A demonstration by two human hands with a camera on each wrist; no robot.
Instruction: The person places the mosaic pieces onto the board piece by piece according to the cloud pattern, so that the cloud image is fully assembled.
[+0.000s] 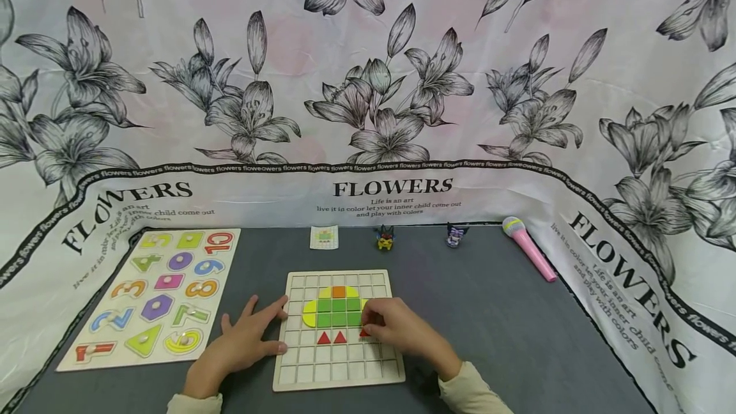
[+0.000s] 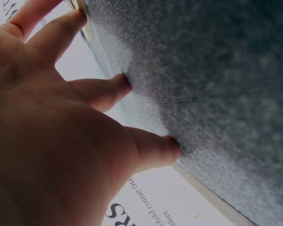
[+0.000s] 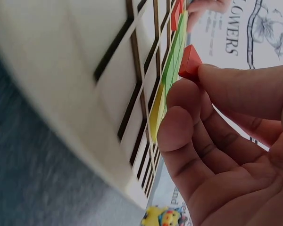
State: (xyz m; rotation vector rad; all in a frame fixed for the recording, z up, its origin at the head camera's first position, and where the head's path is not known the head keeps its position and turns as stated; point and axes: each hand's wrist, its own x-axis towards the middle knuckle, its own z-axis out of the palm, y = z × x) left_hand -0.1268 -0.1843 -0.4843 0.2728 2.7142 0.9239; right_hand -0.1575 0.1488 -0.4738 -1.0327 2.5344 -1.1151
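Hands rest over a wooden grid board [image 1: 339, 363] on the grey table [image 1: 506, 337]. Left hand [image 1: 244, 340] lies flat with fingers spread, touching the board's left edge. Right hand [image 1: 399, 328] pinches a red triangle piece [image 3: 190, 61] just above the grid, beside two red triangles [image 1: 331, 338] under green squares [image 1: 338, 312]. Farther left lies a number puzzle [image 1: 158, 299]; a pink microphone [image 1: 526, 246] sits at the back.

number puzzle board [image 1: 155, 299], pink toy microphone [image 1: 528, 246], two small figurines [image 1: 385, 238] on grey table [image 1: 506, 312]
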